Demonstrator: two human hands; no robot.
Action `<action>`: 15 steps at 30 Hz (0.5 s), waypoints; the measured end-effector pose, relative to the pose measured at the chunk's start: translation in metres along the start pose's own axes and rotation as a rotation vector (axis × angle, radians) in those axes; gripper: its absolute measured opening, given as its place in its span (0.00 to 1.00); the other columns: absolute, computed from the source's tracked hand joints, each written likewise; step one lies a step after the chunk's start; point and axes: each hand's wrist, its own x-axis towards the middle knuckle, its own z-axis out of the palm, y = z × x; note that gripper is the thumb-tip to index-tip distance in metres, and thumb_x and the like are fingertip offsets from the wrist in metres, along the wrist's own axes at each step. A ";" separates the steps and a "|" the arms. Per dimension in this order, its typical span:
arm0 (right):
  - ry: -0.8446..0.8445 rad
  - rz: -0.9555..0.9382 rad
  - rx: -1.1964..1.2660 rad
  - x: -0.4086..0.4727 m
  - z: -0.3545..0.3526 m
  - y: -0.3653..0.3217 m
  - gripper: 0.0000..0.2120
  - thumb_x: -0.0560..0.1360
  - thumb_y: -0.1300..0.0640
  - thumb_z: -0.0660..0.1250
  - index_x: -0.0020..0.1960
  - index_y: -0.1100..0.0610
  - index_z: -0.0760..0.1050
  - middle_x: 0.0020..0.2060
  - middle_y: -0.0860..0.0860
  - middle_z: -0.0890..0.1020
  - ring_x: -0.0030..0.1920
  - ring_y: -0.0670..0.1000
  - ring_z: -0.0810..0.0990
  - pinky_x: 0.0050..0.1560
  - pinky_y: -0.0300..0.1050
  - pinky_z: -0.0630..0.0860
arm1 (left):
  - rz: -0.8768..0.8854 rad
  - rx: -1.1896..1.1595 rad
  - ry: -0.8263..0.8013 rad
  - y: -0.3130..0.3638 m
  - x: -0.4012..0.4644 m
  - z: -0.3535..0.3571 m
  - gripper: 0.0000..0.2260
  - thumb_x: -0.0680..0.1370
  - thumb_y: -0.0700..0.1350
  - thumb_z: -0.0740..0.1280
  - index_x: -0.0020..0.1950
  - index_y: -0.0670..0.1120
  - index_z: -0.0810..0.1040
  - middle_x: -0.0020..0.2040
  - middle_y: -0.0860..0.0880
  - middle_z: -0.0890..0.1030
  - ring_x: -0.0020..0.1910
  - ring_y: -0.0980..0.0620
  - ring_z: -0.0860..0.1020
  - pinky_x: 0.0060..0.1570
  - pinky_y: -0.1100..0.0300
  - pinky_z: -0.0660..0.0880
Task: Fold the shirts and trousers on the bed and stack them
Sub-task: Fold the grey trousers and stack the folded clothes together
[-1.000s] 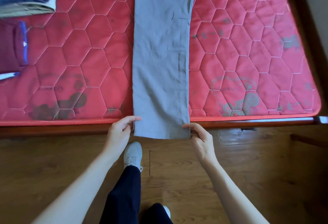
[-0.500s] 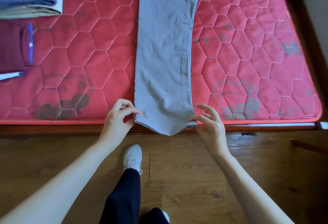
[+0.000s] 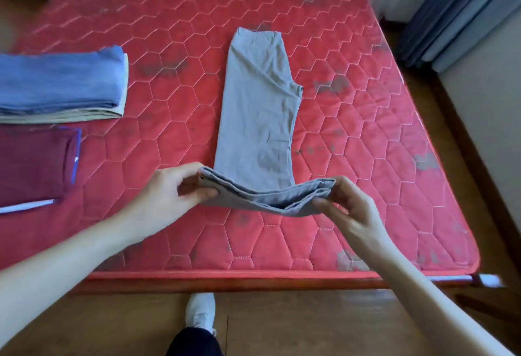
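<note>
Two hands share this fold: the left hand and the right hand each pinch one corner of the hem end of the grey trousers, which lie lengthwise down the middle of the red mattress with the waistband at the far end. The hem edge hangs lifted between the two grips, sagging a little in the middle, while the rest of the legs lies flat on the bed. To do this fold well, I judge both corners should travel at the same height and pace toward the waistband, with the edge drawn just taut enough to take out that sag, so the layers land square rather than skewed; the stacked leg layers at the hem look ready to slip apart if either pinch loosens. The left fingers curl over the top of the left corner with the thumb under it, closed on the cloth. The right fingers close on the right corner from its outer side, the cloth edge running between thumb and fingertips. Off to the left, well apart from the trousers, sit a folded blue garment on a beige one, and a folded maroon garment nearer the bed's edge.
</note>
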 end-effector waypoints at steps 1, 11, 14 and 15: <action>0.030 0.012 0.078 0.022 0.001 -0.003 0.04 0.75 0.64 0.69 0.48 0.59 0.76 0.41 0.53 0.83 0.43 0.48 0.80 0.46 0.49 0.76 | -0.022 -0.042 0.005 0.003 0.022 -0.006 0.09 0.73 0.48 0.73 0.52 0.57 0.81 0.47 0.57 0.84 0.47 0.62 0.81 0.48 0.71 0.74; 0.133 0.624 0.146 0.271 0.070 0.149 0.10 0.78 0.54 0.65 0.51 0.61 0.75 0.43 0.56 0.79 0.40 0.52 0.77 0.44 0.49 0.74 | -0.664 -0.388 0.079 -0.174 0.266 0.015 0.15 0.78 0.51 0.67 0.62 0.47 0.72 0.58 0.46 0.76 0.54 0.50 0.75 0.55 0.56 0.72; 0.218 0.677 0.031 0.243 0.104 0.193 0.07 0.77 0.52 0.66 0.51 0.55 0.78 0.43 0.52 0.79 0.43 0.51 0.76 0.48 0.48 0.73 | -0.700 -0.389 0.171 -0.214 0.249 0.043 0.13 0.77 0.45 0.70 0.59 0.45 0.73 0.55 0.44 0.81 0.48 0.51 0.79 0.45 0.64 0.75; 0.278 0.655 0.014 0.231 0.109 0.198 0.08 0.77 0.52 0.66 0.54 0.53 0.78 0.43 0.49 0.80 0.43 0.48 0.77 0.49 0.44 0.73 | -0.687 -0.394 0.216 -0.220 0.241 0.048 0.12 0.77 0.44 0.70 0.58 0.46 0.73 0.52 0.45 0.82 0.48 0.51 0.80 0.45 0.63 0.75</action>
